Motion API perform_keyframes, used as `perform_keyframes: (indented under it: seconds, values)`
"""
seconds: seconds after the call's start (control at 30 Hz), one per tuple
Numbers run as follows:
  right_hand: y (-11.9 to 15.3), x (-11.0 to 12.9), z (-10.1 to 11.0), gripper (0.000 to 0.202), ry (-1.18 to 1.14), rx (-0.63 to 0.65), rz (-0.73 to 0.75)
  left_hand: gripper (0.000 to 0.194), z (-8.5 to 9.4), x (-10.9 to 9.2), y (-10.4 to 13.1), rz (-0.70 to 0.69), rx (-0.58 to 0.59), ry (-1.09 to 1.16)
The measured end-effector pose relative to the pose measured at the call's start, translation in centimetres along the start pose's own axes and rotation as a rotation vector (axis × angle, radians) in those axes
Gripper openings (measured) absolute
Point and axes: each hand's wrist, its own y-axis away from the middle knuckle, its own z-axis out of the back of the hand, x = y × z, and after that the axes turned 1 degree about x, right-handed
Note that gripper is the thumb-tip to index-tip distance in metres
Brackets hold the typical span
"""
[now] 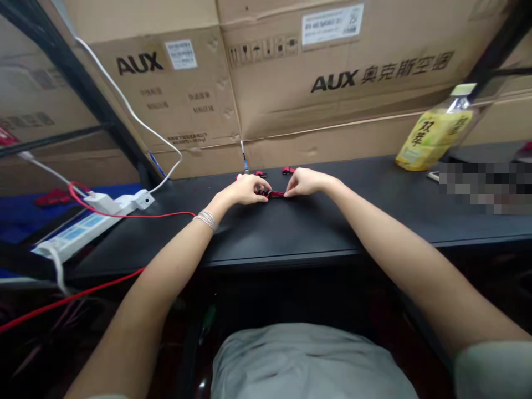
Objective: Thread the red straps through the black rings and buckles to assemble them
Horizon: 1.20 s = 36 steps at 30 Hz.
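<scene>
My left hand (246, 189) pinches a small black buckle-like piece at the end of a narrow red strap (277, 194), above the black tabletop (266, 235). The strap's right end is pinched between the fingertips of my right hand (306, 182), so it runs short and level between both hands. Just behind my left fingers lies a red and black piece (261, 174). Another red piece (287, 170) with a dark part rests behind my right fingers. Their exact kind is too small to make out.
AUX cartons (282, 100) wall off the table's back. A white power strip (89, 224) with plugs lies at left, and a red cable (137, 215) reaches toward my left wrist. A yellow-labelled drink bottle (434, 133) stands at right. A thin blue-tipped item (245, 160) leans upright behind my left hand.
</scene>
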Motion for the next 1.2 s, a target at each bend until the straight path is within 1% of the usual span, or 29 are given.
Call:
perform_keyframes:
  seconds: [0.07, 0.13, 0.23, 0.3, 0.37, 0.47, 0.6, 0.8, 0.97, 1.07, 1.2]
  values:
    - [-0.2, 0.0, -0.2, 0.032, -0.024, 0.015, 0.018, 0.045, 0.0, 0.0, 0.0, -0.026, 0.021, 0.039]
    - [-0.4, 0.0, -0.3, 0.037, -0.042, 0.005, 0.019, 0.049, -0.1, 0.1, 0.0, -0.048, 0.033, 0.080]
    - [-0.6, -0.2, -0.4, 0.044, -0.078, -0.003, 0.024, 0.046, -0.4, 0.3, -0.2, -0.036, 0.007, 0.097]
    - [-0.6, -0.3, -0.6, 0.040, -0.106, 0.002, 0.048, 0.039, -0.6, 0.2, -0.3, -0.041, -0.008, 0.101]
    - [-0.7, -0.3, -0.8, 0.035, -0.134, -0.004, 0.087, 0.033, -0.8, 0.1, -0.3, -0.068, 0.009, 0.125]
    - [-0.9, -0.2, -1.4, 0.032, -0.163, -0.005, 0.140, 0.031, -1.1, -0.1, -0.4, -0.091, 0.021, 0.158]
    - [-1.4, 0.0, -2.0, 0.027, -0.164, -0.011, 0.169, 0.030, -1.5, -0.1, -0.5, -0.107, 0.013, 0.157]
    - [-1.8, 0.0, -2.3, 0.023, -0.162, -0.059, 0.135, 0.039, -1.4, -0.3, -0.5, -0.086, 0.025, 0.081]
    - [-1.5, 0.1, -2.3, 0.017, -0.219, -0.015, 0.078, 0.034, -1.4, -0.5, -0.6, -0.102, 0.030, 0.005]
    - [-1.4, 0.2, -2.3, 0.017, -0.255, -0.001, 0.065, 0.033, -1.6, -0.5, -0.6, -0.102, 0.005, 0.001]
    - [-1.5, 0.1, -2.2, 0.023, -0.221, -0.039, 0.058, 0.034, -1.8, -0.4, -0.7, -0.061, -0.046, 0.008]
